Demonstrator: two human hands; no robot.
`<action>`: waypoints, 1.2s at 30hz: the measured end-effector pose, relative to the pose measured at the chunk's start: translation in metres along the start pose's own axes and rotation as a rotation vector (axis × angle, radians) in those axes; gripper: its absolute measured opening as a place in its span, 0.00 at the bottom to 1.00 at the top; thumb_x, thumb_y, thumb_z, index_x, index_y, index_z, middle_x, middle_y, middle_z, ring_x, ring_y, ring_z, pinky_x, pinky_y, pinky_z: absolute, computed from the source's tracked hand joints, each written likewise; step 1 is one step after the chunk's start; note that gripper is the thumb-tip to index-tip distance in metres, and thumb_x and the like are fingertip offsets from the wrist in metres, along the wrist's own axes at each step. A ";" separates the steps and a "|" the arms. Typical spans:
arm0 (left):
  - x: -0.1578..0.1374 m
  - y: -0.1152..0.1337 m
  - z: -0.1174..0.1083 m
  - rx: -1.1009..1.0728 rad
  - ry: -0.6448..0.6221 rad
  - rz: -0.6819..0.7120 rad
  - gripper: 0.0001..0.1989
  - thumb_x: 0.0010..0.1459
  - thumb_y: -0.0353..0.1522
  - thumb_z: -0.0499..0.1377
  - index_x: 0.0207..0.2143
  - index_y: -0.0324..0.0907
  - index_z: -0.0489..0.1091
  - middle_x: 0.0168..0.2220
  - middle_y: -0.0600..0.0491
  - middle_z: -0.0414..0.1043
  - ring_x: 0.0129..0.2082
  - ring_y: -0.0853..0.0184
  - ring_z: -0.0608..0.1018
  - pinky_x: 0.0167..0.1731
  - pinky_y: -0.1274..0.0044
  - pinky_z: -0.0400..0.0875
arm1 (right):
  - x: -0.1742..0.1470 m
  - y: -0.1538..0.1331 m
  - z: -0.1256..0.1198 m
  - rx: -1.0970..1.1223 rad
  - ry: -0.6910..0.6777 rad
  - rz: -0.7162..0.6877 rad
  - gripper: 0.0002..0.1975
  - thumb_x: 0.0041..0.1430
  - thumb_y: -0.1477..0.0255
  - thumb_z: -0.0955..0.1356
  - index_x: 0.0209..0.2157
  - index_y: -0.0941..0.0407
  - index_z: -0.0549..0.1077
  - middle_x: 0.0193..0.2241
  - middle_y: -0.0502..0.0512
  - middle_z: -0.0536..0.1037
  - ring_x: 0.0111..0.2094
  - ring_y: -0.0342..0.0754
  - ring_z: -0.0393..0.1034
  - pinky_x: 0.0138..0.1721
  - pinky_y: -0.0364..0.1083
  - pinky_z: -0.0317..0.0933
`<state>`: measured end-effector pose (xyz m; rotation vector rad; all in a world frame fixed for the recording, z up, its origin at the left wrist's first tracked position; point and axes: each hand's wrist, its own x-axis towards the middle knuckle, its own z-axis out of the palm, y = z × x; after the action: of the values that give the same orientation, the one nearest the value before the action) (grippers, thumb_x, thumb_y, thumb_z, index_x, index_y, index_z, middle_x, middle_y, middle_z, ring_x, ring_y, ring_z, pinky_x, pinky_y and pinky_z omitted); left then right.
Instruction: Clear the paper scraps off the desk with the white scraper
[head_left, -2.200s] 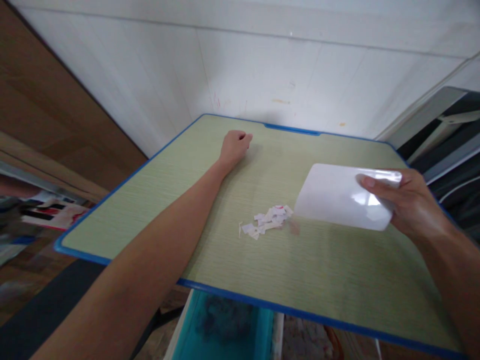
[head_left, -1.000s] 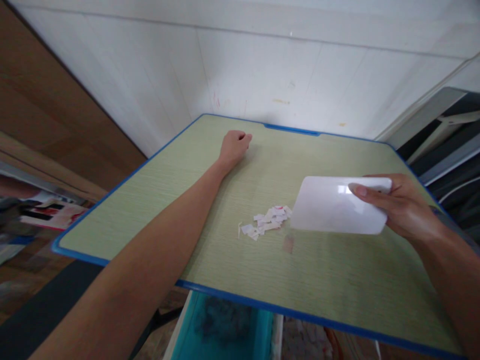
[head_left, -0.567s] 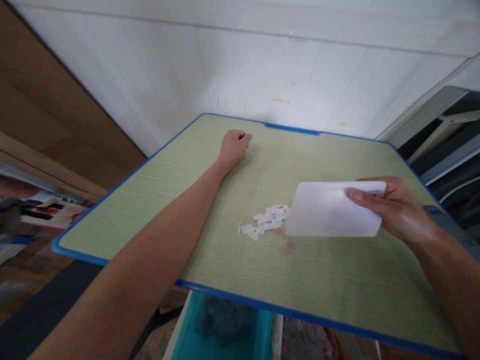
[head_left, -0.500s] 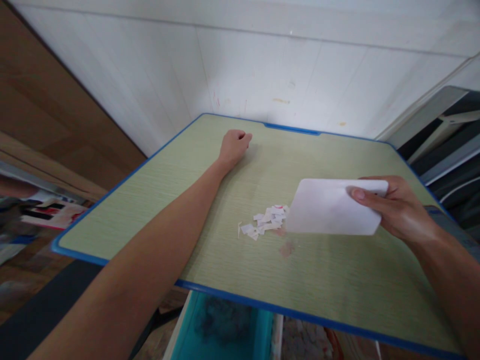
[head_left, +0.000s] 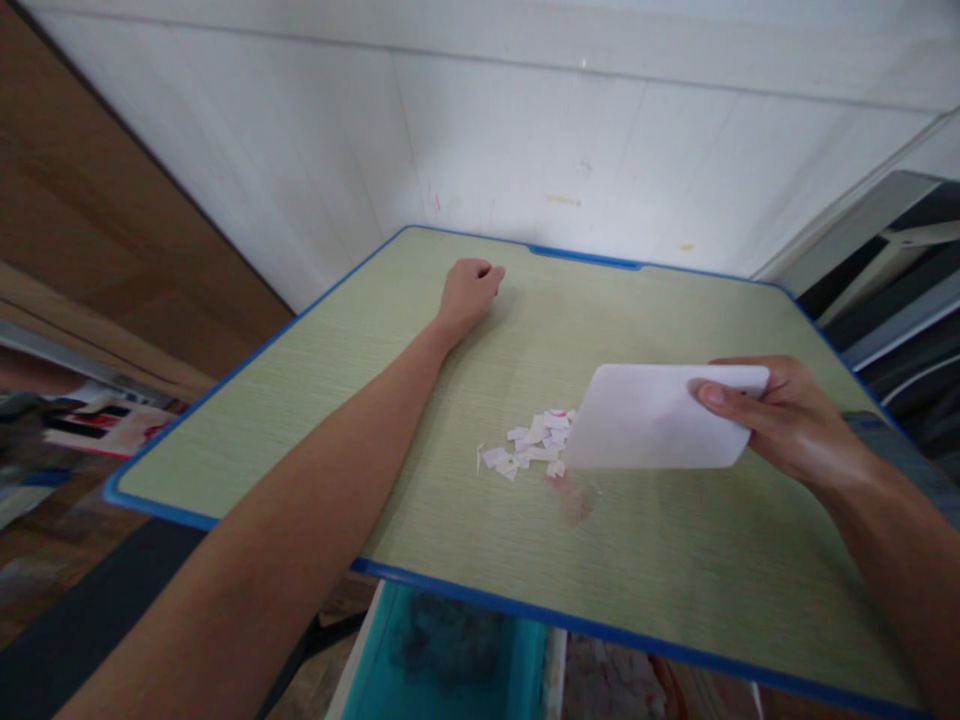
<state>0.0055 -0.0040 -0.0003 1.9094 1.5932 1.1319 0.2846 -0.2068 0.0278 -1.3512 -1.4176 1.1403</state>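
Observation:
My right hand (head_left: 787,415) grips the right end of a flat white plastic scraper (head_left: 660,415), its thumb lying across the near face. The scraper is tilted above the table, and its left edge meets or overlaps a small heap of torn paper scraps (head_left: 536,437) in my view. Several scraps are white, and one has a pink mark. My left hand (head_left: 471,288) rests on the far part of the table in a loose fist, with nothing visible in it. Its forearm stretches along the left of the scraps.
The pale green table (head_left: 720,560) has a blue rim and stands against a white wall (head_left: 517,130). A pinkish stain (head_left: 576,500) marks its surface near the scraps. Below the front edge is a teal bin (head_left: 525,670) with dark fluff inside. Folded metal frames (head_left: 900,270) lean at the right.
The scraper and my right hand have shifted slightly left, and a scrap now shows at the scraper's lower left corner. My left hand has stayed in place.

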 end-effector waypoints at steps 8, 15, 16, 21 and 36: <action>0.001 -0.002 0.001 0.004 -0.004 -0.006 0.15 0.57 0.35 0.51 0.18 0.43 0.59 0.19 0.55 0.55 0.27 0.69 0.63 0.32 0.74 0.57 | 0.001 -0.007 0.008 -0.048 0.045 -0.029 0.10 0.47 0.61 0.79 0.26 0.54 0.85 0.19 0.48 0.79 0.17 0.41 0.67 0.17 0.39 0.59; 0.001 -0.001 0.000 0.009 -0.006 -0.013 0.14 0.57 0.34 0.52 0.18 0.43 0.60 0.20 0.55 0.56 0.28 0.69 0.63 0.33 0.74 0.57 | 0.001 -0.005 0.006 -0.041 0.029 -0.016 0.13 0.48 0.59 0.78 0.26 0.54 0.84 0.19 0.50 0.79 0.18 0.42 0.67 0.17 0.39 0.58; 0.001 -0.001 0.000 0.012 -0.006 -0.012 0.15 0.57 0.34 0.51 0.18 0.43 0.60 0.19 0.55 0.56 0.28 0.69 0.63 0.33 0.74 0.57 | 0.001 -0.005 0.005 -0.048 0.016 -0.009 0.13 0.48 0.59 0.78 0.26 0.55 0.84 0.19 0.50 0.79 0.19 0.42 0.68 0.18 0.39 0.59; 0.001 0.000 0.001 0.020 0.003 -0.001 0.16 0.58 0.34 0.51 0.17 0.43 0.59 0.18 0.56 0.54 0.26 0.69 0.63 0.32 0.74 0.57 | 0.001 -0.004 0.006 -0.041 0.120 -0.038 0.15 0.48 0.57 0.78 0.24 0.56 0.83 0.17 0.48 0.75 0.18 0.39 0.63 0.17 0.38 0.55; 0.001 -0.002 0.001 0.020 0.000 0.007 0.14 0.56 0.35 0.51 0.19 0.43 0.60 0.19 0.55 0.55 0.28 0.69 0.64 0.32 0.75 0.59 | 0.002 -0.003 0.008 -0.018 0.116 -0.030 0.13 0.47 0.59 0.78 0.26 0.55 0.83 0.19 0.48 0.76 0.18 0.41 0.64 0.17 0.39 0.56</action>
<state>0.0048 -0.0026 -0.0025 1.9295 1.6040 1.1227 0.2765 -0.2054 0.0287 -1.3814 -1.3629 1.0152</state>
